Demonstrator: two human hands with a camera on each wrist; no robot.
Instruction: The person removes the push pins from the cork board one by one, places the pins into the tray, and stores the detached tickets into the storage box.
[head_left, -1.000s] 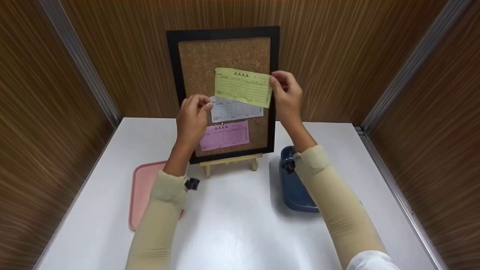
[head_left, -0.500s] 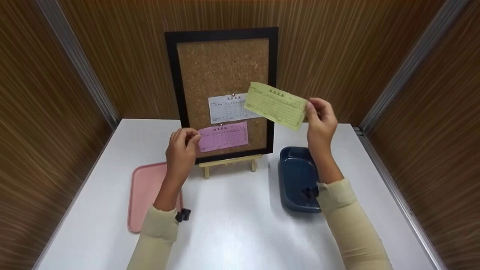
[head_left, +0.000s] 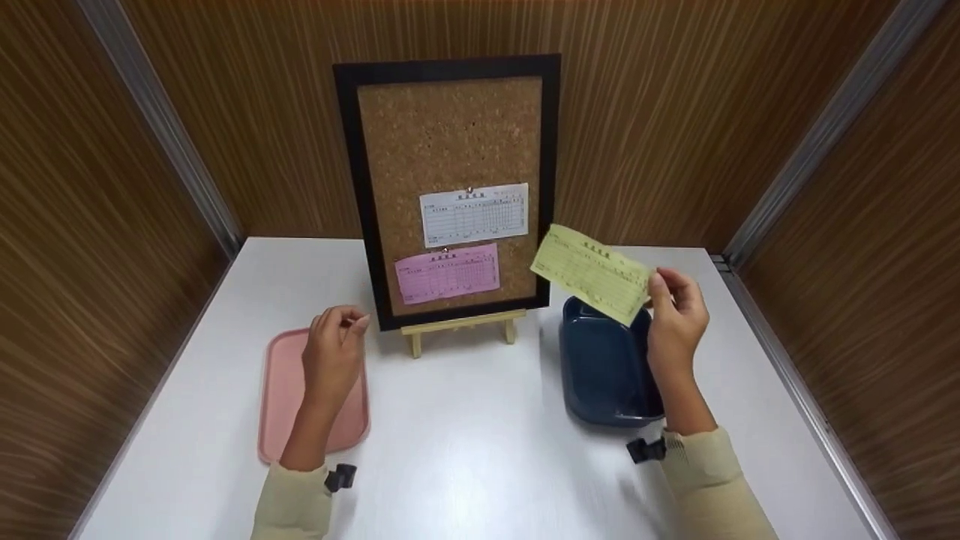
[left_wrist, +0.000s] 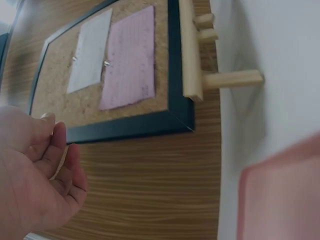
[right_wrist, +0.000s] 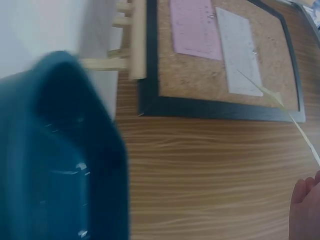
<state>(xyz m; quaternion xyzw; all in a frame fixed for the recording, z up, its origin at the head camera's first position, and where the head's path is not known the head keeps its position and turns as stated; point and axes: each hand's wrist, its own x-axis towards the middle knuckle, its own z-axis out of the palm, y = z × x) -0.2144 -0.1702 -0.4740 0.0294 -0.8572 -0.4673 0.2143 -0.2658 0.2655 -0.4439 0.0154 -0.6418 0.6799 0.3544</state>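
My right hand [head_left: 675,322] pinches a yellow-green printed slip [head_left: 592,274] by its right end. The slip hangs tilted over the far end of a dark blue bin [head_left: 600,367]; in the right wrist view the slip [right_wrist: 280,102] shows nearly edge-on. My left hand [head_left: 334,360] is over the far part of a pink tray [head_left: 281,405], its fingers bent and the thumb tip close to the index finger. I cannot tell whether a small thing sits between those fingertips. A white slip [head_left: 476,216] and a pink slip [head_left: 448,276] stay pinned on the framed cork board [head_left: 442,142].
A small wooden easel [head_left: 465,322] holds the black-framed board upright at the back of the white table [head_left: 465,450]. Wood-grain walls [head_left: 637,112] enclose the table at the back and both sides.
The right hand has carried the yellow-green slip off the board's front, rightward and down to the blue bin. My left hand has drawn back from the board, down and left to the tray.
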